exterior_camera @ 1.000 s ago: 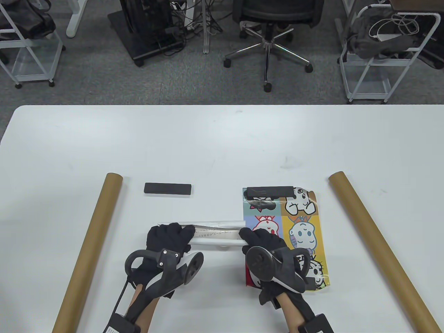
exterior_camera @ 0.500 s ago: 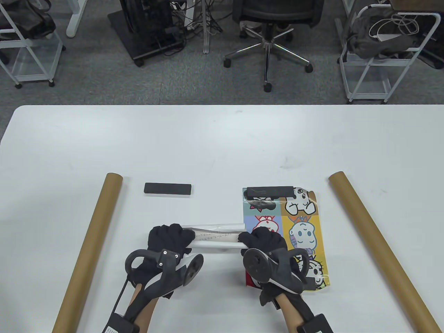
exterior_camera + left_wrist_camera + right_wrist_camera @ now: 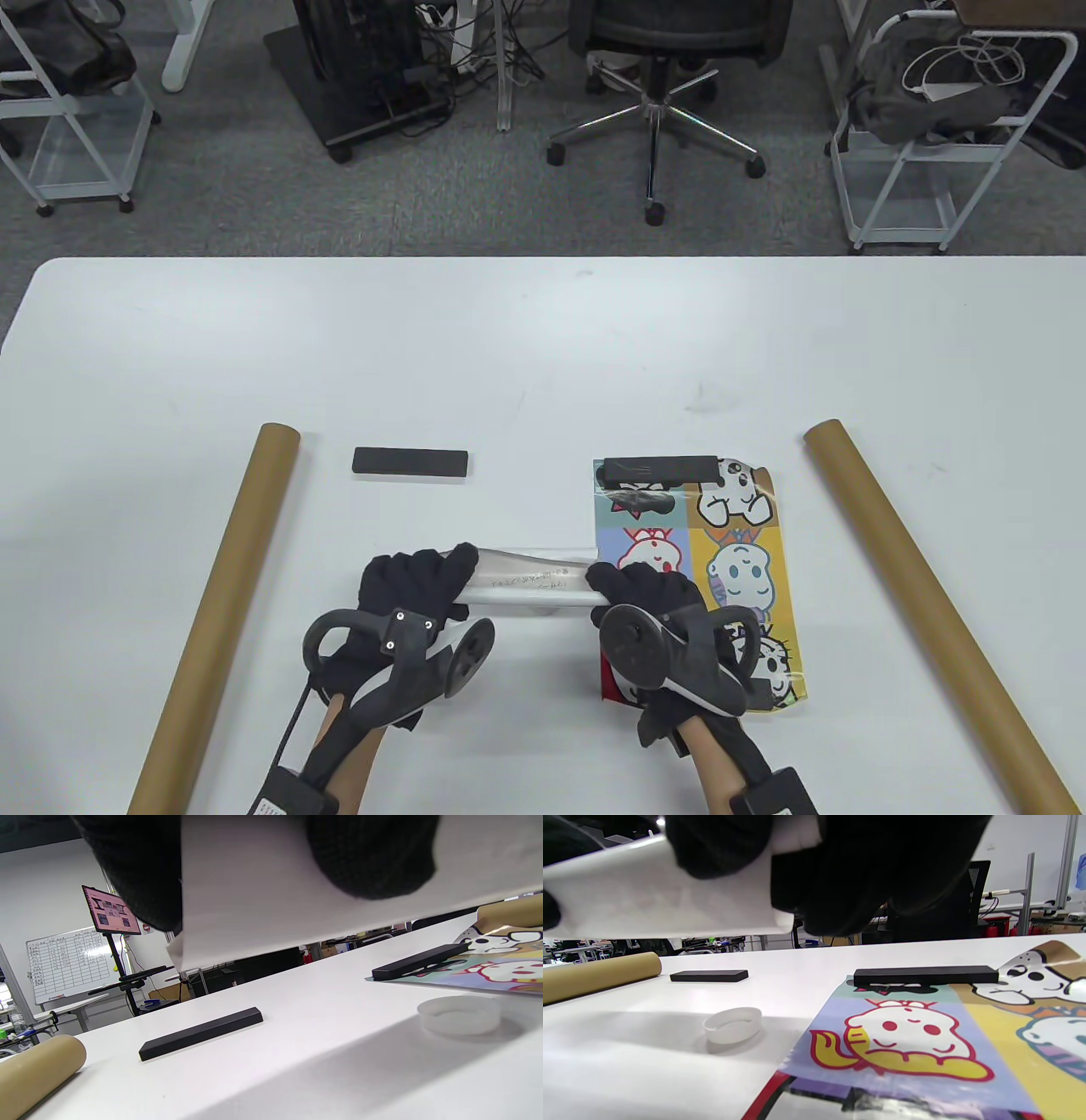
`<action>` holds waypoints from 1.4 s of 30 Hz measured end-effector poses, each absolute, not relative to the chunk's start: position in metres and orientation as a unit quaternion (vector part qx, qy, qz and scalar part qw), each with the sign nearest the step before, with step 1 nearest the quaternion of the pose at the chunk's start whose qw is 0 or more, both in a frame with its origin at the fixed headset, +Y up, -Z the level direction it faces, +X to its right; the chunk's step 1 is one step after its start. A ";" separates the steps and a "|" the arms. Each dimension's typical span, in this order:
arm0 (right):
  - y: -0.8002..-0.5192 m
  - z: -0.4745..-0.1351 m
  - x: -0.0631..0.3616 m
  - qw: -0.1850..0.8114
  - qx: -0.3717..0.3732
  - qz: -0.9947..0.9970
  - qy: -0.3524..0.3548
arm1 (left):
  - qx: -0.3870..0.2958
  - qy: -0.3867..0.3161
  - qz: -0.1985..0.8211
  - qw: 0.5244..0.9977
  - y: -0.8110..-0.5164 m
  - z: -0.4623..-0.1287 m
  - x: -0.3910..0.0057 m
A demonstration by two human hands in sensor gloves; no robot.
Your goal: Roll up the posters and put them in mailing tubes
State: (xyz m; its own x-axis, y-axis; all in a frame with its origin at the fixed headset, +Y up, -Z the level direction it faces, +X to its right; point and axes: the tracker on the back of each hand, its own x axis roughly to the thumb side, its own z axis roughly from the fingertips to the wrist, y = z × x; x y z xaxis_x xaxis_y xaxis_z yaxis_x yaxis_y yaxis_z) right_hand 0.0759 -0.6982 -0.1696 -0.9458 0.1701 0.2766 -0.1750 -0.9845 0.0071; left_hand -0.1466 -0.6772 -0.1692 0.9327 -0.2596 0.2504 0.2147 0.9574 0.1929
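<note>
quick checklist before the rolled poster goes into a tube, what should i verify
1. Both hands hold the roll: ok. The left hand and right hand grip the ends of the rolled poster, lifted off the table.
2. Roll tight enough for the tube: cannot tell.
3. Tube within reach: ok. The left tube and right tube lie to either side.
4. Tube mouths open: cannot tell.
5. Cap at hand: ok. A white cap lies under the roll.
6. Second poster secured: ok. The black bar pins the cartoon poster.
</note>
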 end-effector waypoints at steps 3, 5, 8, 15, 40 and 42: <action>-0.701 -0.170 0.076 0.112 0.153 0.982 0.011 | 0.075 -0.142 -0.129 0.979 -0.680 -0.170 -0.146; -0.701 -0.171 0.076 0.116 0.152 0.981 0.018 | 0.069 -0.145 -0.132 0.978 -0.681 -0.170 -0.146; -0.698 -0.170 0.076 0.090 0.145 0.985 -0.009 | 0.073 -0.148 -0.123 0.979 -0.680 -0.170 -0.146; -0.697 -0.167 0.074 0.071 0.145 0.986 -0.031 | 0.080 -0.146 -0.133 0.977 -0.681 -0.169 -0.146; -0.699 -0.169 0.075 0.078 0.147 0.986 -0.015 | 0.081 -0.154 -0.155 0.972 -0.686 -0.168 -0.142; -0.698 -0.168 0.075 0.092 0.143 0.985 -0.016 | 0.092 -0.153 -0.163 0.970 -0.685 -0.168 -0.142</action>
State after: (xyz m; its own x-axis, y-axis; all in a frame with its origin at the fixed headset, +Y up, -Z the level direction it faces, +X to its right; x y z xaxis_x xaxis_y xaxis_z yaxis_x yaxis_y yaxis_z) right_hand 0.0747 -0.6979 -0.1676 -0.9425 0.1761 0.2841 -0.1851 -0.9827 -0.0047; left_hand -0.1423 -0.6852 -0.1676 0.9000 -0.3444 0.2672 0.2881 0.9300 0.2282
